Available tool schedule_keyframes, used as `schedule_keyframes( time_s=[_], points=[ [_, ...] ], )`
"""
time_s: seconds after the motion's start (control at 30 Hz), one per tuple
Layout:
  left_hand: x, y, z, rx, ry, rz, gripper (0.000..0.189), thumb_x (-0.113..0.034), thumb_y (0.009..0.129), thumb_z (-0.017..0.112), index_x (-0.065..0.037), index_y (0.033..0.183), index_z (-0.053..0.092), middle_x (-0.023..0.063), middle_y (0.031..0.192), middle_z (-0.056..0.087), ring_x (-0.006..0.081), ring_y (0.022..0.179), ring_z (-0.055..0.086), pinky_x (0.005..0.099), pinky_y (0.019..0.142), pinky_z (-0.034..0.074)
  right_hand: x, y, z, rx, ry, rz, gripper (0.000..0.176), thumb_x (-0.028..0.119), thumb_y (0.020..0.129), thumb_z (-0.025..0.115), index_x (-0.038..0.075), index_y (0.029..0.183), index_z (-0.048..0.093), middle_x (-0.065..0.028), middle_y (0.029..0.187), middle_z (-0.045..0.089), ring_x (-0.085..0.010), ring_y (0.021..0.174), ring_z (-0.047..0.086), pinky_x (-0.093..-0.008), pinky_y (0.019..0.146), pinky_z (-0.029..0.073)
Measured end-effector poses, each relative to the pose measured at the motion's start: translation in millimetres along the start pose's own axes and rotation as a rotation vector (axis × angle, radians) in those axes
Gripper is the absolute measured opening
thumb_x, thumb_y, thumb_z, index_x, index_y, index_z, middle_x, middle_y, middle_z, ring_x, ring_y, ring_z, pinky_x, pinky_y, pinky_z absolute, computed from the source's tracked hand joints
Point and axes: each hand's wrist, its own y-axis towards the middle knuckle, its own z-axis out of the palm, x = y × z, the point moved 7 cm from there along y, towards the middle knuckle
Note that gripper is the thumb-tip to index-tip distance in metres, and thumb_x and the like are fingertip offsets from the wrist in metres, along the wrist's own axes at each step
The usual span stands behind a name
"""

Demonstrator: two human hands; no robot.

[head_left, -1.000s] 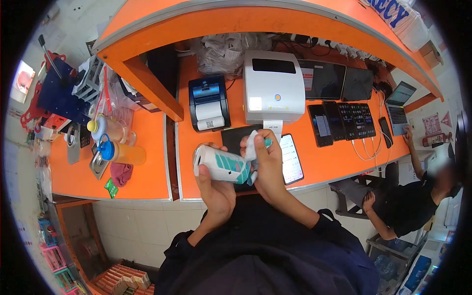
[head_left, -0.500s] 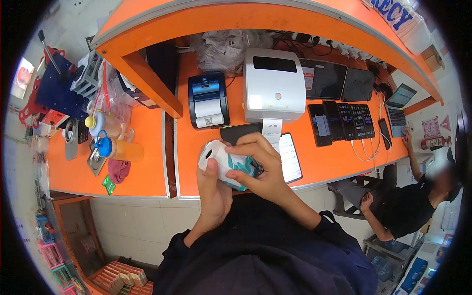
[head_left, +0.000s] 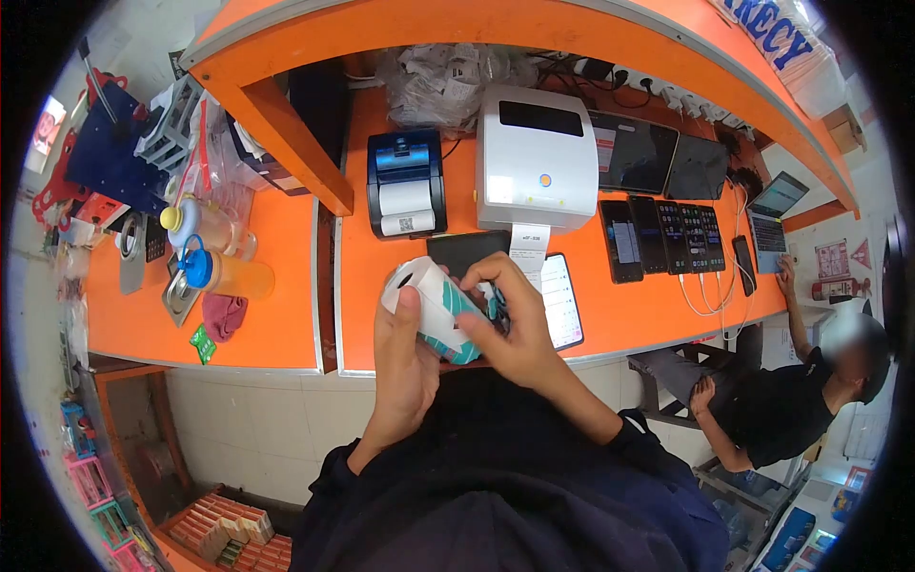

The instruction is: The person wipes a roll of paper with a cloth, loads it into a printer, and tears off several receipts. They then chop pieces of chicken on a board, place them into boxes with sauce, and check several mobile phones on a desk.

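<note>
A white paper roll with a dark core hole, partly covered by a teal-and-white wrapper, is held above the counter's front edge. My left hand is closed round its left side, with the thumb near the hole. My right hand is closed on the wrapper at the right side, fingers bent and thumb pressed against it. The fingertips partly cover the loose wrapper edge. Behind the roll lies a dark flat object, and right of it a phone with a lit screen.
A blue-black receipt printer and a white label printer stand behind my hands. Several phones lie at right with cables. Bottles stand at left. A person in black sits at right, one hand by a laptop.
The roll has turned slightly in my hands, and more white paper shows beside the teal wrapper. My right fingers have shifted along the wrapper. The whole view has moved slightly.
</note>
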Motion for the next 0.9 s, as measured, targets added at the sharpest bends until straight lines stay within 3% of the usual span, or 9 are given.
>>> schedule_keyframes(
  time_s=[0.13, 0.37, 0.57, 0.67, 0.73, 0.87, 0.9],
  points=[
    [-4.3, -2.1, 0.9, 0.029, 0.116, 0.134, 0.045, -0.029, 0.089, 0.054, -0.001, 0.120, 0.038, 0.0094, 0.111, 0.049, 0.0154, 0.102, 0.048, 0.0300, 0.089, 0.040, 7.0, -2.1, 3.2, -0.082, -0.134, -0.064, 0.022, 0.009, 0.076, 0.063, 0.001, 0.093, 0.053, -0.0116, 0.081, 0.049, -0.0220, 0.074, 0.052, -0.0297, 0.061, 0.041],
    [-5.0, -2.6, 1.5, 0.034, 0.140, 0.188, 0.046, -0.031, 0.088, 0.056, -0.003, 0.120, 0.037, 0.0082, 0.109, 0.049, 0.0135, 0.099, 0.048, 0.0281, 0.087, 0.040, 5.4, -6.1, 5.0, -0.128, -0.111, -0.184, 0.018, 0.007, 0.078, 0.061, 0.000, 0.091, 0.053, -0.0129, 0.080, 0.050, -0.0252, 0.067, 0.053, -0.0323, 0.057, 0.042],
    [-5.0, -3.4, -2.2, -0.018, 0.219, 0.228, 0.047, -0.028, 0.085, 0.061, -0.004, 0.118, 0.038, 0.0079, 0.106, 0.050, 0.0138, 0.096, 0.050, 0.0277, 0.084, 0.041, 7.7, -9.6, 8.0, -0.108, -0.328, -0.240, 0.012, 0.004, 0.079, 0.058, -0.001, 0.083, 0.049, -0.0147, 0.081, 0.051, -0.0295, 0.066, 0.052, -0.0348, 0.057, 0.042],
    [-12.6, -5.6, 8.8, 0.040, 0.397, 0.373, 0.049, -0.025, 0.081, 0.064, -0.005, 0.117, 0.038, 0.0077, 0.105, 0.049, 0.0141, 0.094, 0.050, 0.0273, 0.082, 0.042, 3.1, -14.1, 12.0, -0.144, -0.305, -0.215, 0.011, 0.008, 0.085, 0.053, 0.000, 0.085, 0.046, -0.0146, 0.081, 0.051, -0.0269, 0.067, 0.053, -0.0328, 0.057, 0.042],
    [-11.9, -6.0, 7.7, 0.006, 0.249, 0.360, 0.050, -0.021, 0.079, 0.065, -0.005, 0.117, 0.037, 0.0075, 0.105, 0.048, 0.0146, 0.097, 0.049, 0.0288, 0.085, 0.041, -16.0, -15.9, 4.1, -0.300, -0.019, 0.034, 0.014, 0.014, 0.092, 0.045, 0.001, 0.088, 0.044, -0.0109, 0.083, 0.053, -0.0183, 0.072, 0.053, -0.0290, 0.062, 0.041],
    [9.7, 9.1, -4.7, 0.034, -0.040, 0.206, 0.050, -0.021, 0.080, 0.065, -0.004, 0.117, 0.035, 0.0078, 0.105, 0.047, 0.0150, 0.101, 0.047, 0.0308, 0.089, 0.039, -34.6, -12.7, 4.3, -0.315, 0.274, 0.225, 0.020, 0.021, 0.096, 0.038, 0.003, 0.090, 0.043, -0.0052, 0.081, 0.050, -0.0100, 0.076, 0.047, -0.0249, 0.066, 0.039],
    [9.8, 11.3, -0.5, 0.103, -0.083, 0.207, 0.049, -0.021, 0.080, 0.065, -0.004, 0.116, 0.035, 0.0083, 0.106, 0.047, 0.0154, 0.102, 0.047, 0.0315, 0.091, 0.038, -50.1, -14.8, 2.7, -0.322, 0.431, 0.359, 0.020, 0.022, 0.096, 0.039, 0.004, 0.090, 0.044, -0.0034, 0.080, 0.048, -0.0084, 0.075, 0.044, -0.0238, 0.066, 0.038]
  ],
)
